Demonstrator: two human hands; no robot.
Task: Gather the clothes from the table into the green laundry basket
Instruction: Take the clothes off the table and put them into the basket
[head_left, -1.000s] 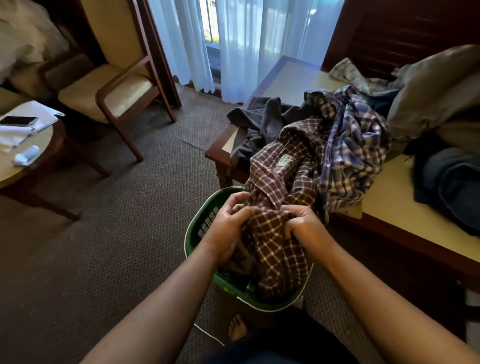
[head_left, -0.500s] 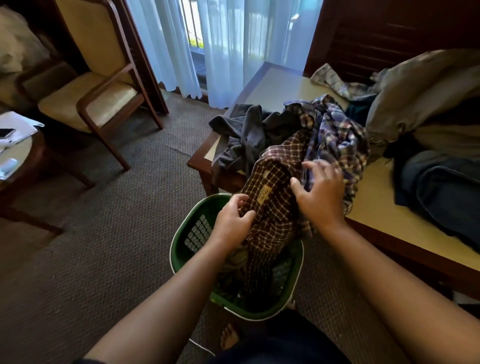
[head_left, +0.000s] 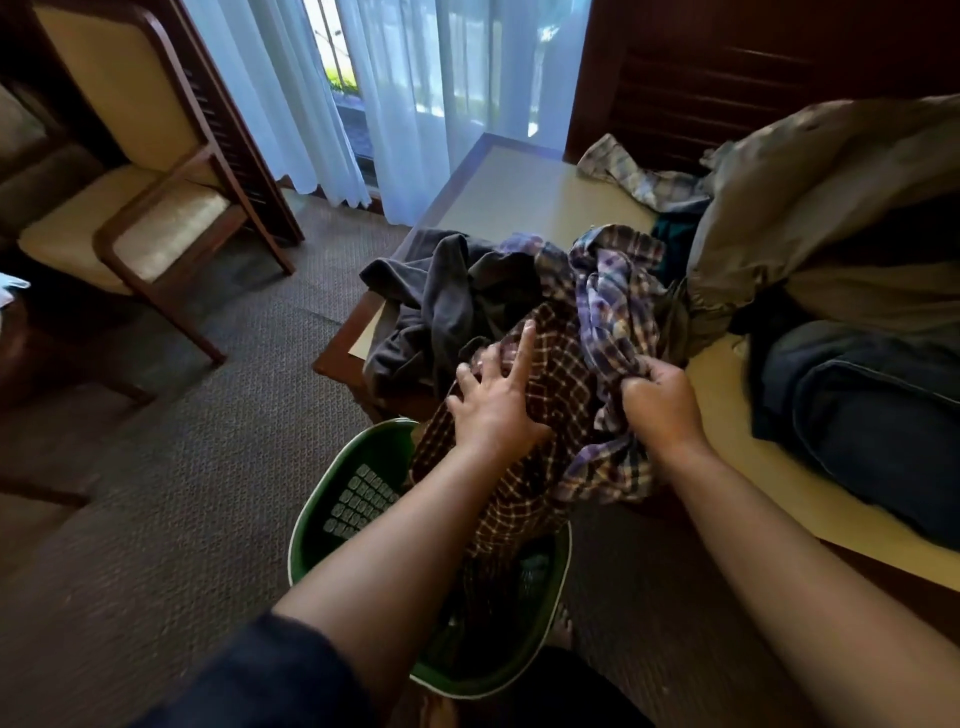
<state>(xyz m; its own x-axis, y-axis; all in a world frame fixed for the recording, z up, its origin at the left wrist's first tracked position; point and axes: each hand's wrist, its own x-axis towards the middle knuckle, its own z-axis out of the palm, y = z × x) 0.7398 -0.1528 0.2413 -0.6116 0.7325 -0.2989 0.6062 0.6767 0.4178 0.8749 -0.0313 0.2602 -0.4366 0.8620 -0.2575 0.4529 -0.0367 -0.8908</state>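
Grip: right hand (head_left: 662, 400) clutches a fistful of the purple-and-blue plaid cotton shirt (head_left: 618, 291); left hand (head_left: 498, 402) lies spread, fingers straight, on the brown checked shirt (head_left: 550, 374), holding nothing.
Table: low cream-topped wooden table (head_left: 519, 192), right of centre, clothes heaped on its near and right parts.
Far-right heap: crumpled beige fabric (head_left: 831, 182) above dark blue jeans (head_left: 857, 415).
Basket: round green plastic laundry basket (head_left: 311, 519) on the carpet, near, below the table's corner.
Brown shirt: drapes off the table edge, tail already inside the basket.
Left end: dark grey garment (head_left: 441, 306), just beyond the left hand.
Doing it well: probably drag both plaid shirts together, flat palm pressing the brown one down so the purple one lands inside the rim.
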